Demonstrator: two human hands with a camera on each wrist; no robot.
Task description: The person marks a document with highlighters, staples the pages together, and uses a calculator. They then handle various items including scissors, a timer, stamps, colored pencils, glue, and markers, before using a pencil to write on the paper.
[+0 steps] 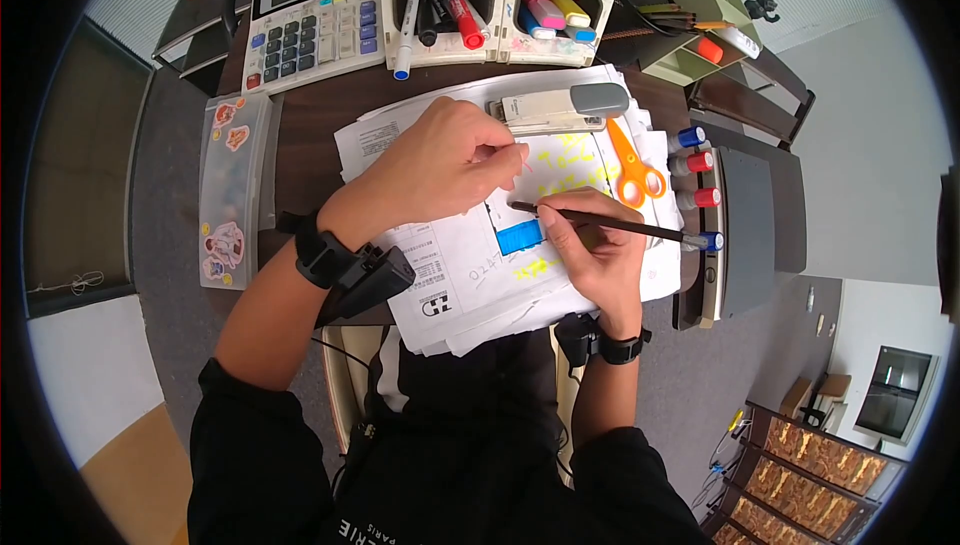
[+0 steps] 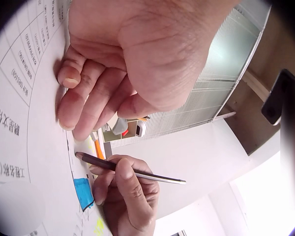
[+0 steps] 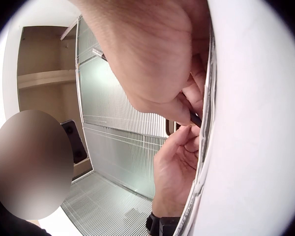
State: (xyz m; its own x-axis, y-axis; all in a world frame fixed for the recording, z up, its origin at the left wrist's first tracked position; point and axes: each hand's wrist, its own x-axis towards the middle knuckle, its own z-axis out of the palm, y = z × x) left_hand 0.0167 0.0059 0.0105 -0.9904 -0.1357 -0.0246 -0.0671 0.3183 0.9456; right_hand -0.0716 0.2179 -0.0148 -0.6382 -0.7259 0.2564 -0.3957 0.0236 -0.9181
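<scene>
My right hand (image 1: 605,260) pinches a dark pencil (image 1: 590,220), its dark end pointing left at the paper (image 1: 450,255), just above a blue coloured patch (image 1: 520,236). Whether the tip touches the sheet I cannot tell. In the left wrist view the same pencil (image 2: 105,163) slants across the fingers of my right hand (image 2: 132,196). My left hand (image 1: 445,160) rests on the stacked sheets below the stapler (image 1: 560,108). Its fingers (image 2: 101,91) lie loosely bent, with nothing seen in them. The right wrist view shows both hands close together at the paper's edge.
Orange scissors (image 1: 632,170) lie on the sheets at the right, beside several markers (image 1: 693,164). Behind stand a calculator (image 1: 315,30) and a pen organizer (image 1: 440,53). A clear stickered case (image 1: 232,190) is at the left, and a grey device (image 1: 750,225) at the right.
</scene>
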